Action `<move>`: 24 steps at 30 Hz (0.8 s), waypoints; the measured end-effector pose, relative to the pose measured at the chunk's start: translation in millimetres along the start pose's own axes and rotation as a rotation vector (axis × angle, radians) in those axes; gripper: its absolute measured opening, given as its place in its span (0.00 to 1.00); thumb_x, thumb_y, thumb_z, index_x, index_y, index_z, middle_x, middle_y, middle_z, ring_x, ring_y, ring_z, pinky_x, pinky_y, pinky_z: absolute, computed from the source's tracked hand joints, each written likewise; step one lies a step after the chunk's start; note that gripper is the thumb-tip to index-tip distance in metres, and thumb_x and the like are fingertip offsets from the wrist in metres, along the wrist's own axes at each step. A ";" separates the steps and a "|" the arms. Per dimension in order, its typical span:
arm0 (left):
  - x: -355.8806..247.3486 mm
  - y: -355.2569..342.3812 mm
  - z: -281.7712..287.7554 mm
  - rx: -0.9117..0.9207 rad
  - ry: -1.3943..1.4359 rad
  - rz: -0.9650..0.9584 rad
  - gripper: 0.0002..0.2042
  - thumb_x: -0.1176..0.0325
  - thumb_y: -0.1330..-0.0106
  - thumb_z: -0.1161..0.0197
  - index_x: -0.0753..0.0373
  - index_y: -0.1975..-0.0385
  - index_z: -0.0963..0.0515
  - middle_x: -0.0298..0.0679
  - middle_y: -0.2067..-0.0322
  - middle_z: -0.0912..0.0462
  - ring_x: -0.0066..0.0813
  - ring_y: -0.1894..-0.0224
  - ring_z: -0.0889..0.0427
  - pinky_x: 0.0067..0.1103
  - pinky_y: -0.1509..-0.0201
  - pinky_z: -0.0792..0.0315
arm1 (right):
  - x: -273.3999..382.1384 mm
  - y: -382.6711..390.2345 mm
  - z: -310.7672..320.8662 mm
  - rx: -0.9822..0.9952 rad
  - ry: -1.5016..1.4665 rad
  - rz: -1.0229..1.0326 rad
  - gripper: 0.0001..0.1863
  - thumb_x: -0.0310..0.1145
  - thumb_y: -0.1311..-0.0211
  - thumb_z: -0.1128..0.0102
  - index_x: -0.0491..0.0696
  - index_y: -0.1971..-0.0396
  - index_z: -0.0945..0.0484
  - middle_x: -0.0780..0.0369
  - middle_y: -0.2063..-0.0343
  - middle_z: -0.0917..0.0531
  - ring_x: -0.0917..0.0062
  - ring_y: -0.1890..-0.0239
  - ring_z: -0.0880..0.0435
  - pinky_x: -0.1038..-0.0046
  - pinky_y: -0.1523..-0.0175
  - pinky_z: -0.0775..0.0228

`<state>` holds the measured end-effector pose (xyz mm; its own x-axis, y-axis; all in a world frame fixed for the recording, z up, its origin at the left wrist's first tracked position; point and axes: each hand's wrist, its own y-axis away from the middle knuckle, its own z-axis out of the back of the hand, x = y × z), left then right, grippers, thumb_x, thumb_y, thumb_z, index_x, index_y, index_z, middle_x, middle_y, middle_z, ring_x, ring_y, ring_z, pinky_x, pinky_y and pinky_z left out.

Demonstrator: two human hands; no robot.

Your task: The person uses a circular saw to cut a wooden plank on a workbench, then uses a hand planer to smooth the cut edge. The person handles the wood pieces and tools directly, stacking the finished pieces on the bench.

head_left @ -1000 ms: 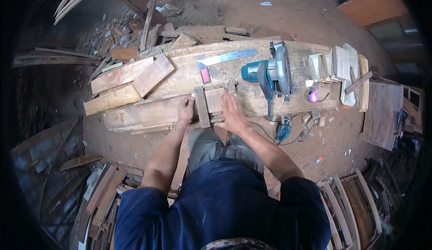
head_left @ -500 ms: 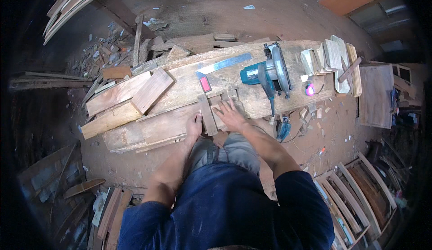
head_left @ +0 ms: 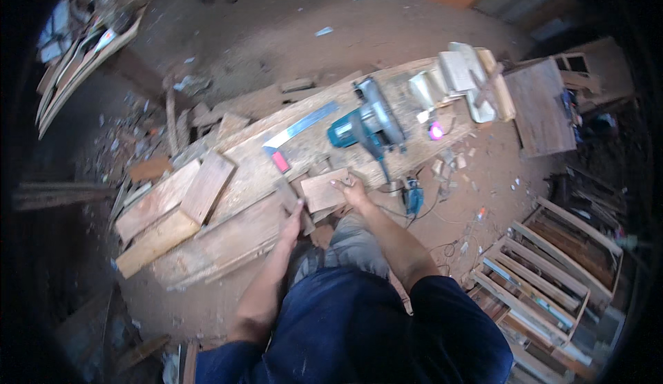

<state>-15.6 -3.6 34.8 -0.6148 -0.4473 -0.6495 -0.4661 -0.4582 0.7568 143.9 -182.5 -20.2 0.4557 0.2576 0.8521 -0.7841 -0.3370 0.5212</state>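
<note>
In my right hand (head_left: pixel 353 192) is a short flat wooden block (head_left: pixel 324 190), gripped at its right end and raised a little at the bench's near edge. My left hand (head_left: pixel 291 225) holds a narrow wooden strip (head_left: pixel 287 196) close beside that block; some of its fingers are hidden and the picture is slightly blurred. Under the strip lies a long plank (head_left: pixel 228 235) along the near side of the workbench (head_left: pixel 252 177). Beyond my hands rest a try square (head_left: pixel 300 128) with a red handle and a teal circular saw (head_left: pixel 366 123).
Boards (head_left: pixel 207 185) overlap at the bench's left end. Wood offcuts (head_left: pixel 456 73) and a round pink-lit object (head_left: pixel 436 131) sit at the right. A second blue power tool (head_left: pixel 413 199) with a cord lies below the bench. Wooden frames (head_left: pixel 539 280) stand at the lower right.
My right hand has gone from lying flat to gripping and lifting the block. The strip by my left hand has tilted. The whole view has turned, shifting the bench leftward.
</note>
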 end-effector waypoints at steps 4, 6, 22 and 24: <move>21.3 -11.3 11.2 -0.027 0.033 -0.246 0.41 0.45 0.31 0.36 0.71 0.30 0.40 0.54 0.36 0.28 0.39 0.35 0.27 0.33 0.33 0.33 | 55.9 44.5 29.2 -0.177 0.208 0.272 0.20 0.30 0.34 0.31 0.41 0.46 0.27 0.59 0.51 0.18 0.76 0.49 0.19 0.71 0.45 0.24; -10.7 23.6 8.8 -0.110 -0.003 -0.305 0.39 0.44 0.30 0.38 0.70 0.31 0.39 0.52 0.37 0.27 0.37 0.36 0.26 0.32 0.34 0.31 | 72.8 78.7 31.2 -0.269 0.130 0.335 0.22 0.29 0.34 0.32 0.41 0.45 0.30 0.58 0.50 0.20 0.75 0.47 0.20 0.69 0.45 0.24; -144.7 82.5 -63.9 0.754 1.117 -0.159 0.44 0.25 0.36 0.50 0.58 0.34 0.32 0.52 0.43 0.24 0.49 0.44 0.21 0.49 0.41 0.26 | 291.0 21.1 191.4 -0.292 0.712 0.276 0.31 0.44 0.35 0.32 0.40 0.38 0.27 0.49 0.51 0.15 0.63 0.48 0.15 0.65 0.44 0.22; -148.9 90.9 -83.5 0.713 1.118 -0.193 0.44 0.25 0.37 0.49 0.58 0.34 0.33 0.52 0.43 0.24 0.49 0.44 0.21 0.49 0.41 0.26 | 322.7 -43.2 268.3 -0.541 1.105 0.454 0.43 0.54 0.41 0.30 0.38 0.36 0.30 0.42 0.40 0.25 0.51 0.36 0.26 0.54 0.32 0.35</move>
<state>86.7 -42.7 194.2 0.1857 -0.9617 -0.2014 -0.9240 -0.2406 0.2971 437.9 -327.8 245.2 -0.2734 0.9065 0.3217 -0.9618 -0.2527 -0.1055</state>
